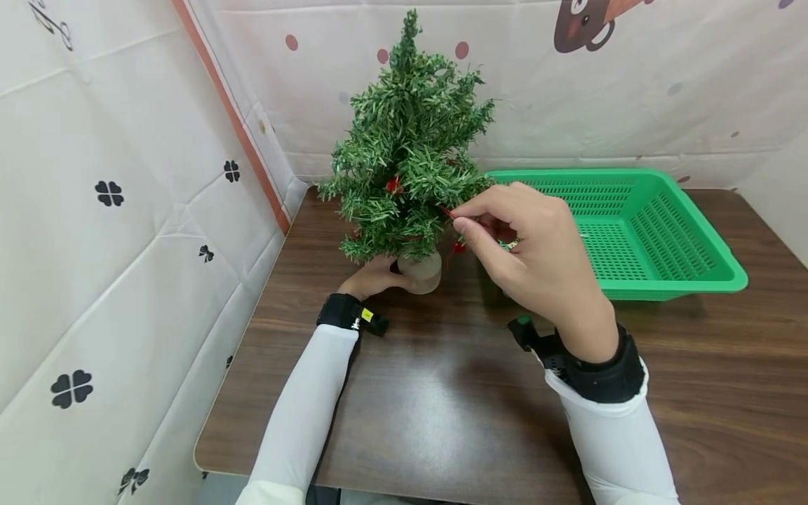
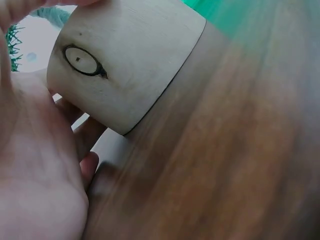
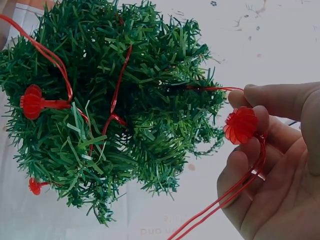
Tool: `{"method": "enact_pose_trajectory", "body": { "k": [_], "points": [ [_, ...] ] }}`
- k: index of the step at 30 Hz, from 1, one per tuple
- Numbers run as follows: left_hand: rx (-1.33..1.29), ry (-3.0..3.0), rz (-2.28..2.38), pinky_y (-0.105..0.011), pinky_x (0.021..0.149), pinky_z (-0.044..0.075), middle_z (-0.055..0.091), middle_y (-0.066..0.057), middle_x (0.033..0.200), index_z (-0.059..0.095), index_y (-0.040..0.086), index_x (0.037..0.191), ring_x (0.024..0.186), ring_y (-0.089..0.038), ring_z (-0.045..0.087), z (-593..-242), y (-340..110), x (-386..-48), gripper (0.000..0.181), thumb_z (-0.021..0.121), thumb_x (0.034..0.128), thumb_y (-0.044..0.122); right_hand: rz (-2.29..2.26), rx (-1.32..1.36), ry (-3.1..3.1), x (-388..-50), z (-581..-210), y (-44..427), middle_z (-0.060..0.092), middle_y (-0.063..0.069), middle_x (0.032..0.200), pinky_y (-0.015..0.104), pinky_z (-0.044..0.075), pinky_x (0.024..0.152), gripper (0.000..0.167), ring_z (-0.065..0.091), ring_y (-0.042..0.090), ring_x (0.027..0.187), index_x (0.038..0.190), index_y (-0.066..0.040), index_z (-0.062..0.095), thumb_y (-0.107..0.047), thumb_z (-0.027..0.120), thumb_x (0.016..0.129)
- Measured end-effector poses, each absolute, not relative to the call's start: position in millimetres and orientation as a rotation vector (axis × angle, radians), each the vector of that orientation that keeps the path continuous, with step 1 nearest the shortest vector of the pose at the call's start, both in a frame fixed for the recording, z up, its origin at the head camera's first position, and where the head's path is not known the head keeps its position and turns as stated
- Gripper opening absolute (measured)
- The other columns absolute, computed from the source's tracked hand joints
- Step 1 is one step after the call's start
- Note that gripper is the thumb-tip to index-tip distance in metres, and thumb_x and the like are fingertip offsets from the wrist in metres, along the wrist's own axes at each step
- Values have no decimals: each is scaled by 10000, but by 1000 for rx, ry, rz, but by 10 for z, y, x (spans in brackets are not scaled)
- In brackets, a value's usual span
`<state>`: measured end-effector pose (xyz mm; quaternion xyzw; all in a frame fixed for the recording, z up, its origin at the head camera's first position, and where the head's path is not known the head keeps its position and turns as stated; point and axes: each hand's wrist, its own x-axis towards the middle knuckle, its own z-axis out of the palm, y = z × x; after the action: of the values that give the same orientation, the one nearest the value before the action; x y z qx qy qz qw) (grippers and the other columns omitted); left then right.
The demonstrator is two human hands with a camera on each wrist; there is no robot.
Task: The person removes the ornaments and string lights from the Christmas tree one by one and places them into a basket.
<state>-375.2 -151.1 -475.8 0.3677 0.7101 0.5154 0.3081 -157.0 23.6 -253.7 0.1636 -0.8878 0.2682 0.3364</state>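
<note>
A small green artificial tree [image 1: 410,147] stands upright on a pale wooden base [image 1: 421,272]. Around that base [image 2: 125,60] curl the fingers of my left hand [image 1: 375,278]. Beside the lower right branches, my right hand [image 1: 536,245] pinches a thin red string between thumb and forefinger. In the right wrist view the red string [image 3: 215,88] runs from the fingertips into the branches, and a red lantern ornament [image 3: 241,125] lies against the curled fingers of my right hand [image 3: 275,145]. Another red lantern [image 3: 32,102] and more red cord [image 3: 120,80] show on the tree [image 3: 150,115].
A green plastic basket [image 1: 669,286] with perforated walls stands at the back right of the brown wooden table [image 1: 429,421], just behind my right hand. Light printed fabric [image 1: 568,105] covers the wall behind, and more hangs on the left.
</note>
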Motion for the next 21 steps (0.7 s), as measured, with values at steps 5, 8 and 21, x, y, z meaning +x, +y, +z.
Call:
{"method": "enact_pose_trajectory", "body": {
  "k": [5, 8, 21],
  "points": [
    [945, 1835, 1334, -499, 1273, 180, 200, 2, 1705, 177, 238, 1650, 1576, -236, 179, -4737, -1524, -3791, 961, 746, 881, 141, 694, 388, -2312, -1551, -2541, 148, 631, -27, 787, 220, 356, 635, 78, 455, 86, 706, 987, -99, 779, -88, 709, 956],
    [882, 1861, 1283, -531, 1271, 173, 117, -7, 1723, 98, 249, 1657, 1593, -254, 112, -4723, -1525, -3786, 1019, 759, 882, 222, 705, 383, -2306, -1543, -2538, 133, 655, -30, 798, 217, 355, 634, 81, 461, 92, 697, 981, -96, 781, -85, 703, 959],
    [1001, 1709, 1381, -495, 1182, 365, 442, 14, 1554, 381, 283, 1560, 1440, -226, 430, -4743, -1496, -3857, 782, 770, 891, 163, 672, 288, -2287, -1488, -2517, -18, 626, -10, 771, 206, 345, 625, 96, 464, 125, 676, 994, -81, 784, -83, 692, 966]
  ]
}}
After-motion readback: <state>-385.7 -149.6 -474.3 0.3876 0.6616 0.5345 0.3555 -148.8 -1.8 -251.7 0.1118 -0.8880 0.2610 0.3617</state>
